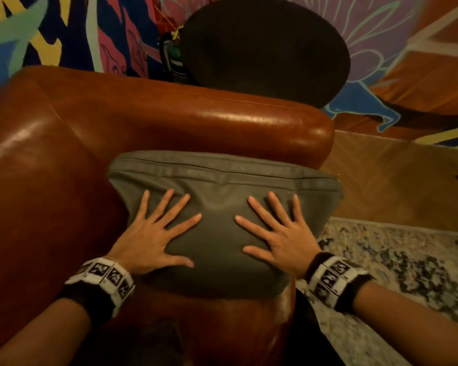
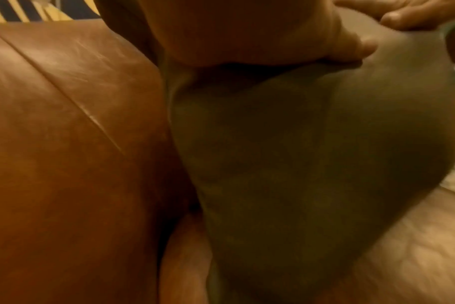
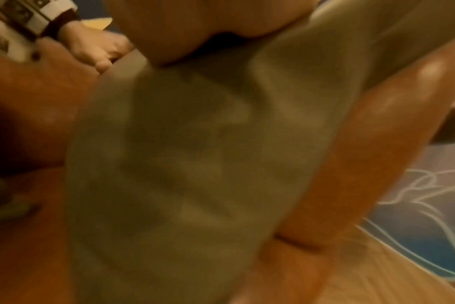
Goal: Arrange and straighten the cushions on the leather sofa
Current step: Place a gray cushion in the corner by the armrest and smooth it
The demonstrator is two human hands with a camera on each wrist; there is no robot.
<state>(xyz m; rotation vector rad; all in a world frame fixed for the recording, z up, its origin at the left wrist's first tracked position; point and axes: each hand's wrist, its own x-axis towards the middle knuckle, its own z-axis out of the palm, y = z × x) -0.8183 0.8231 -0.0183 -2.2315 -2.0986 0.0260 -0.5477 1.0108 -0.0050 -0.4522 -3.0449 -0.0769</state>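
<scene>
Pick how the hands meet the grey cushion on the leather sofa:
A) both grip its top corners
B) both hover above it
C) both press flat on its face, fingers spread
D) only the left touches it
C: the left hand and right hand lie flat with spread fingers on the grey cushion.

We see one grey-green fabric cushion (image 1: 222, 196) standing propped against the rolled arm of a brown leather sofa (image 1: 64, 159). Its top edge carries a straight seam, maybe a zip, running almost level across its width, and its right corner juts out past the end of the sofa arm. The cushion is plump and narrows toward its base, which sits on the leather seat. Its front face is dented in two places, with a soft crease between them. In the left wrist view we find the cushion (image 2: 312, 144) pressed against the leather (image 2: 65, 123), dark and blurred. The leather is glossy, scuffed and seamed.
</scene>
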